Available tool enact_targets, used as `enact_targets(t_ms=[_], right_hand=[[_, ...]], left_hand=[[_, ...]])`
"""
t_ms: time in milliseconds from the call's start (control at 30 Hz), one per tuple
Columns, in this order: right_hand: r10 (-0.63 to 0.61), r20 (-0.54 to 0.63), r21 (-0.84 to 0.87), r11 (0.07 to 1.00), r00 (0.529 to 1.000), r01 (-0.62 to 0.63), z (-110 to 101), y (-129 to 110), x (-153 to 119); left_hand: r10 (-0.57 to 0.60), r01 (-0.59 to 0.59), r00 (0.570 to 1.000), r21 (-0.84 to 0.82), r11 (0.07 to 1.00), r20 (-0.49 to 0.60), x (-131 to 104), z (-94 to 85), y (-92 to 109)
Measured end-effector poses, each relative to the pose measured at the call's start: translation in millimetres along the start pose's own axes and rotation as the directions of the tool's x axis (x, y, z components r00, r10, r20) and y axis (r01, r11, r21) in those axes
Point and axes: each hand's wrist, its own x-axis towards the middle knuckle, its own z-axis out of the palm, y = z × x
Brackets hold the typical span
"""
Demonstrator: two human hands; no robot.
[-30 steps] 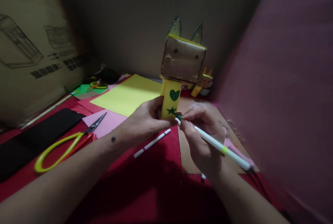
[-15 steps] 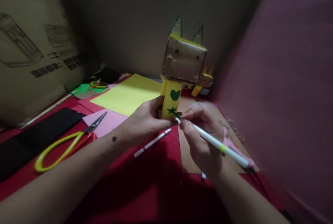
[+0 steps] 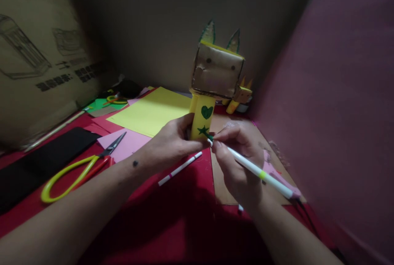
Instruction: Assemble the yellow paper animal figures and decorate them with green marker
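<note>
A cardboard figure (image 3: 218, 70) with a boxy head, two dots for eyes and pointed ears outlined in green stands upright in front of me. My left hand (image 3: 177, 139) is wrapped round its yellow tube body (image 3: 198, 123). On that tube are a green heart (image 3: 207, 112) and a green star (image 3: 203, 130). Between the fingers and thumb of my right hand (image 3: 238, 158) is a white marker (image 3: 249, 165) with a lime band. Its green front end is at the lower right of the star; whether it touches the tube I cannot tell.
To the left lie scissors (image 3: 75, 174) with yellow and red handles, a black slab (image 3: 46, 162) and coloured paper (image 3: 150, 111). Another white marker (image 3: 180, 169) rests on the red cloth. Cardboard (image 3: 221, 191) lies under my right hand. A smaller figure (image 3: 243, 94) stands behind.
Very little differs. The marker and my right fingertips have shifted slightly left, and the figure's head has tipped a touch left. My left hand keeps its hold.
</note>
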Motion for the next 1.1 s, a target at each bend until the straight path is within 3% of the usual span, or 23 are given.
enact_targets(t_ms=[367,1100], right_hand=[[-0.022,-0.030,0.025,0.999,0.999,0.023,3.0,-0.7,0.0],[0.027,-0.043,0.018,1.000,0.999,-0.026,4.4,-3.0,1.4]], left_hand=[[-0.012,0.014,1.000,-0.059,0.998,0.027,-1.2,1.6,-0.1],[-0.015,0.015,1.000,-0.002,1.000,0.016,-1.2,0.9,-0.2]])
